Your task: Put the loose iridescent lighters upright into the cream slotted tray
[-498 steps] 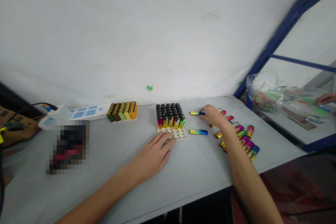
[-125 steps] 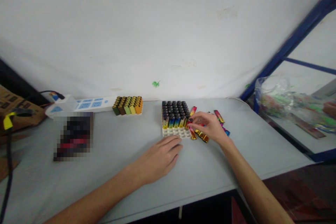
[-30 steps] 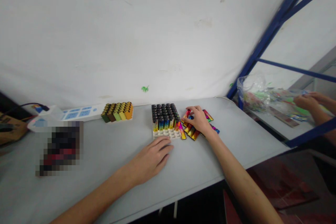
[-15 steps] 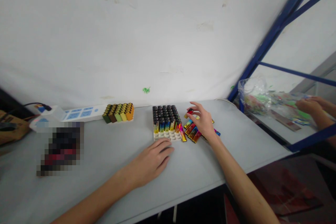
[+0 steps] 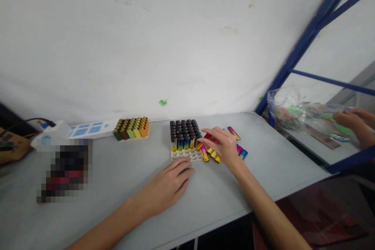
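Note:
A white tray (image 5: 196,156) with rows of holes stands mid-table. Upright lighters (image 5: 184,127) with black tops and shiny coloured bodies fill its back rows, while holes show at the front. My left hand (image 5: 172,183) lies flat on the table, fingers loosely stretched, the fingertips at the tray's front edge. At the tray's right side, my right hand (image 5: 224,144) pinches a red and gold lighter (image 5: 207,136), tilted and partly covered by the fingers. Loose metallic lighters (image 5: 241,152) lie under and around this hand; one pink and gold lighter (image 5: 204,153) leans by the tray's right edge.
Further left stands a second tray of green, brown and yellow lighters (image 5: 131,128), beside a white power strip (image 5: 90,128). A blurred-out dark object (image 5: 67,168) lies nearer on the left. On the right are a blue metal frame (image 5: 281,82), plastic bags (image 5: 288,111) and another person's hands (image 5: 351,118).
My right hand has moved left from the loose lighters to the tray's right side, carrying the red and gold lighter. The left hand stays at the tray's front edge.

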Demonstrator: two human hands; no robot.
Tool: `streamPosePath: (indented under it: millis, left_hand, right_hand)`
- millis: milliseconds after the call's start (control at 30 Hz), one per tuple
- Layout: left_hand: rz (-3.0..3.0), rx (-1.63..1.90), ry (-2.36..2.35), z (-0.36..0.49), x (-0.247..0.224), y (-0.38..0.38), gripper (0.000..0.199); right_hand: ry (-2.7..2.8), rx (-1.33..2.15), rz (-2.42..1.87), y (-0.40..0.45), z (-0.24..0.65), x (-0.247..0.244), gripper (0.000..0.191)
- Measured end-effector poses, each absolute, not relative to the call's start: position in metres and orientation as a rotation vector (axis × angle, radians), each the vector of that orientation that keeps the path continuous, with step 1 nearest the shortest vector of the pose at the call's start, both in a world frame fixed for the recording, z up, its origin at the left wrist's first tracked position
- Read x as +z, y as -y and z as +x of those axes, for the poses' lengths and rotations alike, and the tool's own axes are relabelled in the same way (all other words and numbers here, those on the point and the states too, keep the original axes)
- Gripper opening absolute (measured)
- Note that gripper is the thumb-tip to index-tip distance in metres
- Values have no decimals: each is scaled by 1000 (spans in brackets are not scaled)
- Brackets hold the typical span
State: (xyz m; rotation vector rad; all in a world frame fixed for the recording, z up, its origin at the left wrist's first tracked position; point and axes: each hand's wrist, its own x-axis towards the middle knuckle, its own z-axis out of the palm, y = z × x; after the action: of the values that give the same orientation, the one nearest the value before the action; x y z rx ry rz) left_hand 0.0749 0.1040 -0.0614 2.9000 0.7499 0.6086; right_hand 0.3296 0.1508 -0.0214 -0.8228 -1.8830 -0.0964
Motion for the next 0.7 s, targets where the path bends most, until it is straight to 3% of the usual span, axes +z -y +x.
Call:
streamPosePath:
  millis: [367,700]
  left_hand:
    - [2915,624,-754,78,-57,-102,27]
    - [2901,626,-764,78,-56,-100,25]
  right_hand:
    - [1975,-132,-907,-152,301,-59,25]
    - [2088,-45,-993,-156,313,-59,32]
